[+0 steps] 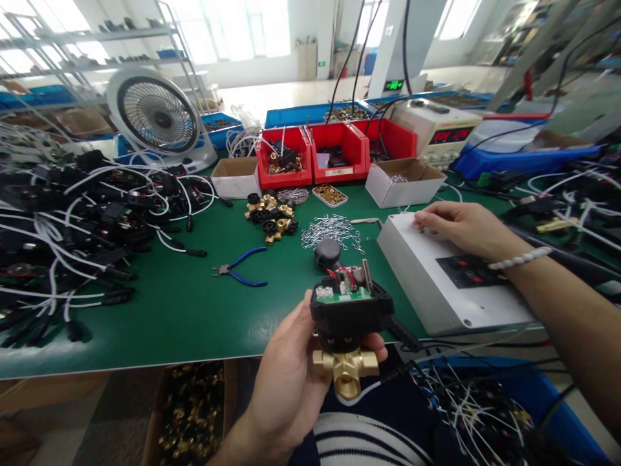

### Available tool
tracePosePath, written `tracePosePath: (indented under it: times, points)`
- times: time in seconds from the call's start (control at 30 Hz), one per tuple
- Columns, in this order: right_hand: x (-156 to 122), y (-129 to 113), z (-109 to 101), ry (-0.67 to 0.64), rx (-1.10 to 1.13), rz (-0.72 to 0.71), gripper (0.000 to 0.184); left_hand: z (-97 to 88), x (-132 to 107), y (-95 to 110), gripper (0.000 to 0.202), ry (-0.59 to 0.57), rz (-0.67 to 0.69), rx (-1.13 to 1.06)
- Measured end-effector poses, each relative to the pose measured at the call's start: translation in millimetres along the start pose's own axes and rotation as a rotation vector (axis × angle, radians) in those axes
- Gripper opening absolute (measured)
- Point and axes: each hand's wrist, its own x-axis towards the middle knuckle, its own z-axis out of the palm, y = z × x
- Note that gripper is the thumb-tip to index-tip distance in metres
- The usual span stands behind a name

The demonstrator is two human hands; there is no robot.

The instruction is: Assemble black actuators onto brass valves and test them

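My left hand is closed around a motorised three-way valve, held upright in front of me over the table's near edge. Its black actuator housing is uncovered, showing a green circuit board, red wires and a small motor. Below sits the brass valve body with its ports. A white cable with a black connector hangs beneath. My right hand, a beaded bracelet at its wrist, rests on the far end of a grey control box. Its fingers are pinched together at the top surface; what they hold is hidden.
Blue-handled cutters, metal clips and brass fittings lie on the green table. Red bins, white boxes and a power supply stand behind. Wired actuators crowd the left, beside a fan.
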Motion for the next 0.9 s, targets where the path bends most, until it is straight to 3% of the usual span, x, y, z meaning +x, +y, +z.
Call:
tracePosePath:
  times: [0.27, 0.9]
  points:
    - [-1.2, -2.7, -0.5, -0.004, -0.010, 0.014, 0.077, 1.7, -0.7, -0.4, 0.040, 0.084, 0.066, 0.021]
    - [-3.3, -6.6, -1.4, -0.001, -0.018, 0.059, 0.064, 2.6, 1.2, -0.2, 0.042, 0.078, 0.070, 0.029]
